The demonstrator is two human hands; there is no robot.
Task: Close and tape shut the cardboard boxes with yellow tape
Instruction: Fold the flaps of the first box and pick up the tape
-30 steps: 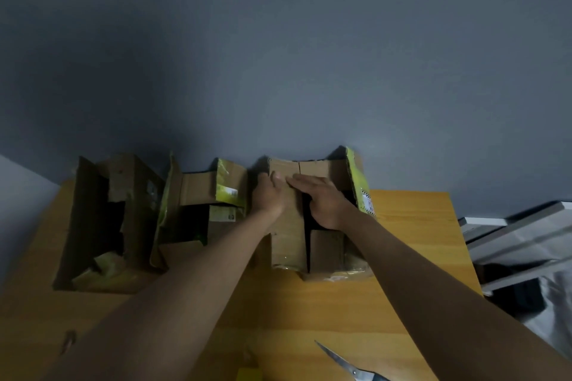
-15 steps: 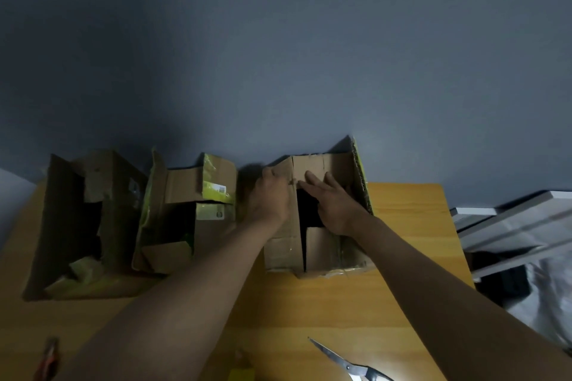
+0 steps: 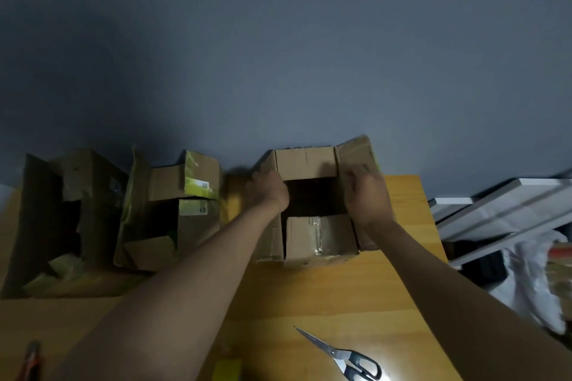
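My left hand (image 3: pixel 268 192) gripped the open brown cardboard box's (image 3: pixel 318 237) left flap edge; my right hand (image 3: pixel 365 195) curled on the right flap, near the wooden table's (image 3: pixel 399 272) edge.

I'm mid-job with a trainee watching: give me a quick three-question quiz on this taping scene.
1. True or false: the right-hand box has its top taped shut.
2. Which tool lies near the table's front edge, right of the arms? A) scissors B) hammer C) stapler
3. How many cardboard boxes stand on the table?

Key: 1. False: its top gapes dark between the left hand and right hand, each at a side flap. 2. A, the scissors. 3. Three.
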